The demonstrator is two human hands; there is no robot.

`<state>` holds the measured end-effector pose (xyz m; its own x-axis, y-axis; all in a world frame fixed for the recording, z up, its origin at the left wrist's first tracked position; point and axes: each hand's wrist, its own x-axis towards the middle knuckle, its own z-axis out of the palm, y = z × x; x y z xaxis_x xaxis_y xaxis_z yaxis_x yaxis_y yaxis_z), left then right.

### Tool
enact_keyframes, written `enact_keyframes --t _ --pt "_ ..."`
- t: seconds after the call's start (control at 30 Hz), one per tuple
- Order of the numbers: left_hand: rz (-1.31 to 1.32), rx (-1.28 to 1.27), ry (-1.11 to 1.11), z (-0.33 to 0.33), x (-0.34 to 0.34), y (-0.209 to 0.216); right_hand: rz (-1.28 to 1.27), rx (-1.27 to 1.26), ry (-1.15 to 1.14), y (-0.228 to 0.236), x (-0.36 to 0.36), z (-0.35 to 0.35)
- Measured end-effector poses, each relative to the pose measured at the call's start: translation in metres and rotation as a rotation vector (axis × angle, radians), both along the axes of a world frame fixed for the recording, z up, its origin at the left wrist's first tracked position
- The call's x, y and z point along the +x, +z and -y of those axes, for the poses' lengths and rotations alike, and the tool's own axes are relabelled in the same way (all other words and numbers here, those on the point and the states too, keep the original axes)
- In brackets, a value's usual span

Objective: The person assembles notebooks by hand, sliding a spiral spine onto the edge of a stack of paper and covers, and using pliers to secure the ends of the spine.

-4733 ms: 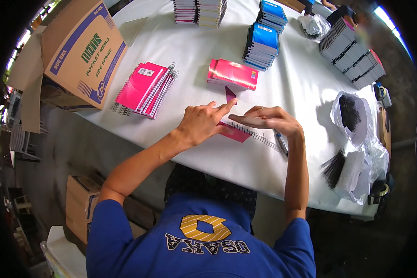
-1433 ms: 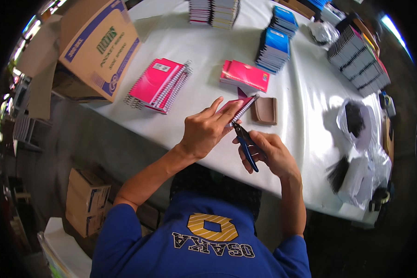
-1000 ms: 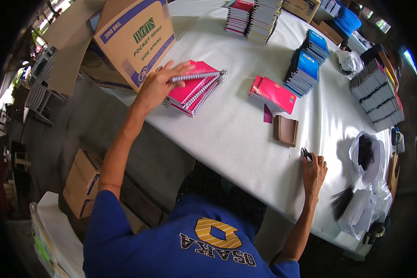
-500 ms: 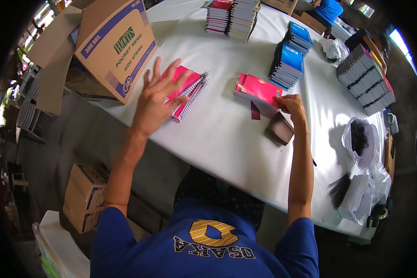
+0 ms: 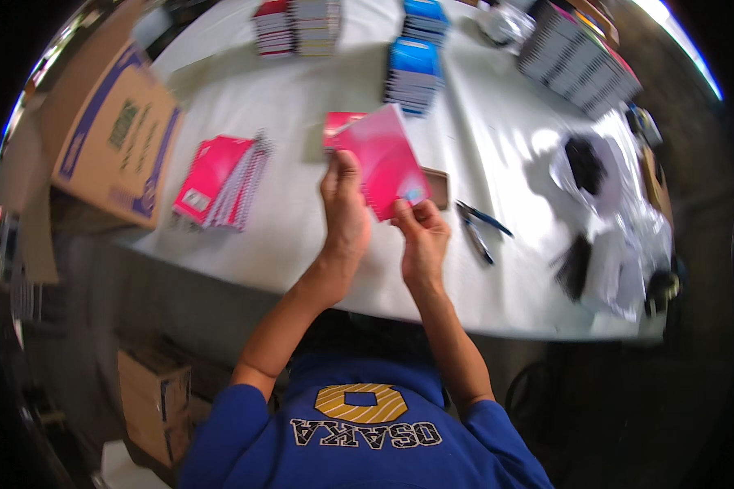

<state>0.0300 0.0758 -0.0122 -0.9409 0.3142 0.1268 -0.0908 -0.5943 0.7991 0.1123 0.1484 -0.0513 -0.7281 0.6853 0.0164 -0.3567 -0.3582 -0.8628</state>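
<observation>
Both of the person's hands are holding a pink notebook (image 5: 383,155) at a slant above the white-covered desk (image 5: 530,297). The right hand (image 5: 425,246) is pinching its lower edge between thumb and fingers, while the left hand (image 5: 348,218) is gripping its left side; this two-sided hold is probably steadying the thin cover and pages. Pliers (image 5: 488,221) are lying splayed just beside the right hand, seemingly for easy reach. The stack of pink spiral notebooks (image 5: 214,171) is resting well apart on the left, perhaps separated to leave working room.

The raised notebook is covering part of the pink booklets (image 5: 342,122) behind it and most of the brown holder (image 5: 439,187). Several left fingers are hiding behind the hand and notebook. Blur is softening the near edge, so whether it is carrying a coil remains uncertain.
</observation>
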Motion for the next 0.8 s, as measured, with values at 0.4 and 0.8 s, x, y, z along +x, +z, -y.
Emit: enact_keyframes --t 0.4,0.8 --pt "-1.369 -1.176 -0.432 0.053 -0.011 0.038 1.675 1.578 -0.971 -0.025 0.163 -0.314" --pt "-1.392 -1.418 -0.368 0.051 -0.014 0.006 1.564 1.626 -0.582 0.000 0.175 -0.327"
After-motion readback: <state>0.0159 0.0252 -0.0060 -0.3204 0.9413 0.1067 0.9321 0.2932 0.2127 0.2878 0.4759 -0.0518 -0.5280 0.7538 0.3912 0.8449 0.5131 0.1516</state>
